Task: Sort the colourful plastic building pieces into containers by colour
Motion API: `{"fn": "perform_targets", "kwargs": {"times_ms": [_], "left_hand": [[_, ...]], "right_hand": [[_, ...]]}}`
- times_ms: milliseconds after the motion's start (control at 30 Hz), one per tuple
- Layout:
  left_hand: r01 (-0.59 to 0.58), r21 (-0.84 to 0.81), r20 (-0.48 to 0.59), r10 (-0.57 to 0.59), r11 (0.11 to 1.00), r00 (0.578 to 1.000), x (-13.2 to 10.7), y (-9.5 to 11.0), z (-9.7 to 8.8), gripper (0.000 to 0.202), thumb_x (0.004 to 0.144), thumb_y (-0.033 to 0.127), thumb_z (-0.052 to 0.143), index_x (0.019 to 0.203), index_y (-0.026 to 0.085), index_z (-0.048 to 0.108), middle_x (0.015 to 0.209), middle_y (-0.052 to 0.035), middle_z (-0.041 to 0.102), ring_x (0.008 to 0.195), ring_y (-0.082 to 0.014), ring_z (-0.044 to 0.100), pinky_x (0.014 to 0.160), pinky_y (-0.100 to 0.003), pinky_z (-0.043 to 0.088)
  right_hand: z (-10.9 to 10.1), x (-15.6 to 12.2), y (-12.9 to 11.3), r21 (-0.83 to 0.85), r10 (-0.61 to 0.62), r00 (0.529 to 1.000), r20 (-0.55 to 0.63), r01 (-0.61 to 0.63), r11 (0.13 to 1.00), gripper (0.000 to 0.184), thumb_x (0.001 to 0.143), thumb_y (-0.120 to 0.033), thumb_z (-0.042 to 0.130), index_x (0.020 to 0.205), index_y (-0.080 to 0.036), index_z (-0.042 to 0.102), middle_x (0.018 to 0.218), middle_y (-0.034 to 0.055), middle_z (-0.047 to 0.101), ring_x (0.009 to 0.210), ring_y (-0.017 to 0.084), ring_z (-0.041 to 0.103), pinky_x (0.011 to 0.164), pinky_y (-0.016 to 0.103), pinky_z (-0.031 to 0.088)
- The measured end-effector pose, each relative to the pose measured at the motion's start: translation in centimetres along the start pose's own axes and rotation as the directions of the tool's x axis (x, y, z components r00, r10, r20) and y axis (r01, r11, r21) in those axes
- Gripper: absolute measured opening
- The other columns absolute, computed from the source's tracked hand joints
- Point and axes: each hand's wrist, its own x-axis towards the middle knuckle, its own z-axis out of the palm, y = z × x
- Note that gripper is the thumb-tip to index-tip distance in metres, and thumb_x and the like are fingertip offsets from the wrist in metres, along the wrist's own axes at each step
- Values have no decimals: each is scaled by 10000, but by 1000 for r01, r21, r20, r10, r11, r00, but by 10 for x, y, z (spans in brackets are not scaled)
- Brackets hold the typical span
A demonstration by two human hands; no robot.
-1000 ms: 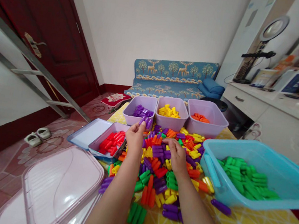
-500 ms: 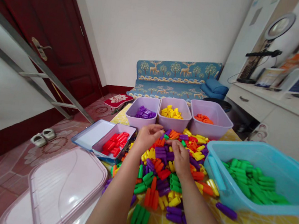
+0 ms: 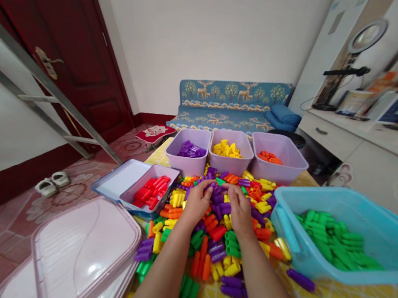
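Note:
Bullet-shaped plastic building blocks [image 3: 215,255] in purple, green, yellow, orange and red lie in a mixed heap on the table. My left hand [image 3: 198,202] is over the middle of the heap, its fingers closed on a purple block. Close to its right, my right hand [image 3: 240,210] pinches at purple blocks [image 3: 217,194] between the two hands. The fingers partly cover what they hold, so whether both grip the same piece is unclear. Orange blocks [image 3: 202,258] and a green block [image 3: 189,291] lie nearer me, between my forearms.
Three lilac bins [image 3: 185,164] line the back, holding purple, yellow and orange blocks. A blue tub [image 3: 329,197] with green blocks stands right; a smaller box [image 3: 129,196] with red ones, left. Pale lids [image 3: 85,246] lie front left. A metal ladder [image 3: 58,95] leans at far left.
My left hand has come down into the heap and its fingers have closed on a purple block beside my right hand. My right hand has barely moved. The view has shifted slightly.

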Motion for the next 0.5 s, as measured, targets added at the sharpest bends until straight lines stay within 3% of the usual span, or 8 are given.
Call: {"fn": "perform_targets", "kwargs": {"times_ms": [167, 300, 400, 500], "left_hand": [[14, -27, -95, -17, 1000, 995, -3, -2, 4, 267, 882, 216, 457, 1064, 157, 645, 1054, -79, 693, 1001, -203, 622, 920, -347, 462], [25, -68, -101, -32, 997, 994, -5, 2, 2, 278, 899, 275, 443, 999, 162, 677, 975, -58, 710, 948, -190, 633, 878, -317, 467], [43, -87, -89, -51, 995, 995, -4, 3, 2, 292, 897, 307, 455, 960, 155, 695, 934, -56, 718, 916, -188, 640, 858, -307, 468], [47, -105, -101, -57, 993, 993, -4, 4, 2, 294, 895, 315, 460, 963, 153, 696, 941, -57, 718, 916, -189, 639, 850, -301, 468]], "right_hand": [[0, 0, -2, 0, 15, 1000, 28, -15, 1000, 396, 912, -486, 417, 959, -194, 681, 996, 66, 697, 946, 215, 622, 863, 346, 466], [-1, 1, 0, -26, 62, 998, 10, -62, 998, 412, 900, -496, 424, 882, -185, 693, 889, 67, 722, 829, 213, 658, 785, 330, 499], [-3, 3, -3, -179, 69, 998, 14, -65, 982, 388, 878, -497, 461, 885, -189, 697, 874, 63, 729, 829, 224, 666, 771, 330, 498], [-8, 8, -17, -436, 28, 997, 76, 8, 900, 377, 876, -498, 463, 863, -218, 716, 884, 49, 734, 875, 230, 657, 807, 336, 471]]}}
